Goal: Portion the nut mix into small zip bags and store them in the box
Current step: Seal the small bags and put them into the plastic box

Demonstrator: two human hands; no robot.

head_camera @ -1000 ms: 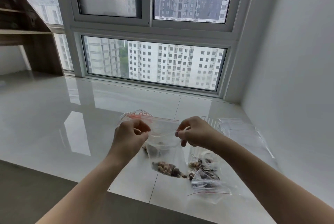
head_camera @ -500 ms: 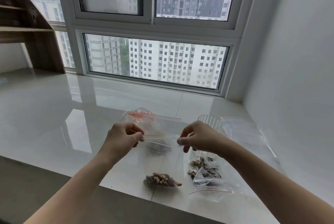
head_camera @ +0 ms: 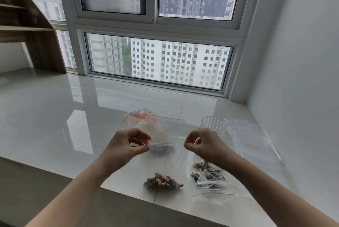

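I hold a small clear zip bag (head_camera: 166, 160) by its red-lined top edge. My left hand (head_camera: 126, 146) pinches the left corner and my right hand (head_camera: 203, 144) pinches the right corner. A clump of nut mix (head_camera: 163, 182) sits in the bag's bottom, near the ledge's front edge. To the right, other filled zip bags (head_camera: 211, 177) lie on the tile. Behind the held bag lies the larger clear nut bag (head_camera: 145, 118) with red print, darker nuts showing through it. No box is in view.
A ribbed clear plastic cup (head_camera: 213, 124) stands behind my right hand. A stack of flat unfilled zip bags (head_camera: 251, 138) lies at the right by the white wall. The glossy white tiled ledge (head_camera: 73, 116) runs left to a wooden shelf (head_camera: 27, 25).
The held bag has dropped lower, so the nuts now hang near the ledge's front edge. My hands have moved further apart along its top, stretching the zip line.
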